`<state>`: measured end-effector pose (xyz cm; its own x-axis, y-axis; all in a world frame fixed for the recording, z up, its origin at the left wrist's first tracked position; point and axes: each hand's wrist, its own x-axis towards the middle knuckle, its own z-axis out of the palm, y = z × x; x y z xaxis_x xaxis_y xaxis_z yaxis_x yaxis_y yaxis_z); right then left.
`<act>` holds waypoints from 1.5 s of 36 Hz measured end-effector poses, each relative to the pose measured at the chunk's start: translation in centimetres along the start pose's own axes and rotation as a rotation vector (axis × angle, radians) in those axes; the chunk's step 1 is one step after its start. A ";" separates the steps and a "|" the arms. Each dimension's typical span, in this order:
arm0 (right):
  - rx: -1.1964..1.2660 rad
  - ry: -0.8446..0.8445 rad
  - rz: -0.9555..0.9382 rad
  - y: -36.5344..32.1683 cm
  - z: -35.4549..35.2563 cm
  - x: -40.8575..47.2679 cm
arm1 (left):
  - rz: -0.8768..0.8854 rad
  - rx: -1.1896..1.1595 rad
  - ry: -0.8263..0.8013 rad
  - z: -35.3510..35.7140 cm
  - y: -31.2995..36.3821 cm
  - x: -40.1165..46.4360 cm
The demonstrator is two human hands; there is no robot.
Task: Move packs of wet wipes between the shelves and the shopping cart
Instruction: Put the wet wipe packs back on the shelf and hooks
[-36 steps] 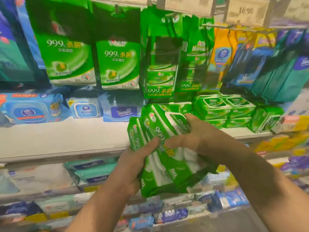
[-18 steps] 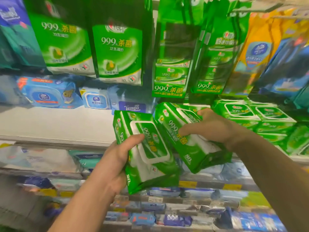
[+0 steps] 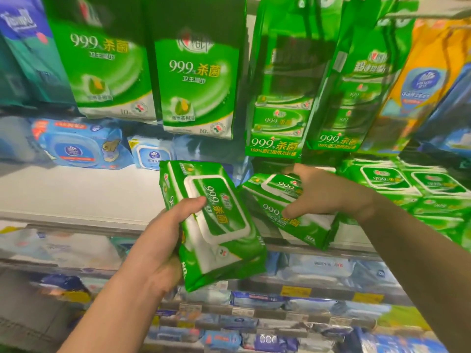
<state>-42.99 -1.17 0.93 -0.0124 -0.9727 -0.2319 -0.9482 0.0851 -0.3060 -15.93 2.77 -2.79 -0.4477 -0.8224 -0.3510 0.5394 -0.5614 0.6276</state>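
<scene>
Two green packs of wet wipes are in the person's hands in front of a white shelf (image 3: 76,194). The left hand (image 3: 163,240) grips the nearer pack (image 3: 216,225) from its left side, thumb laid across the white flip lid, fingers hidden behind; this pack is held upright and slightly tilted, out past the shelf's front edge. The right hand (image 3: 328,197) clasps the second pack (image 3: 288,212) from above, thumb on its printed face, fingers curled over its far edge; that pack lies tilted over the front edge of the shelf, just beside the first, though whether it touches the shelf board cannot be told. Toward the right end of the same shelf sits a stack of matching green packs (image 3: 418,189). Near the back of the shelf, on the left, are blue wipe packs (image 3: 76,146). Above hang green refill bags (image 3: 196,85) and a yellow bag (image 3: 420,80). Lower shelves (image 3: 305,289) carry blurred blue and white packs.
</scene>
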 end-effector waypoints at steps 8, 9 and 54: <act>-0.302 0.128 -0.038 0.7 3.4 1.1 | -0.056 -0.061 -0.066 0.5 0.3 0.8; -0.352 0.146 -0.038 0.6 3.8 1.1 | -0.060 -0.063 -0.065 0.5 0.3 0.9; -0.110 0.380 -0.082 2.0 5.6 -0.3 | 0.059 -0.175 -0.119 1.8 -1.6 1.4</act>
<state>-43.11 0.51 -4.74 -0.0326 -0.9876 0.1538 -0.9789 0.0005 -0.2041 -18.71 2.65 -3.04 -0.4871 -0.8434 -0.2266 0.6779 -0.5287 0.5108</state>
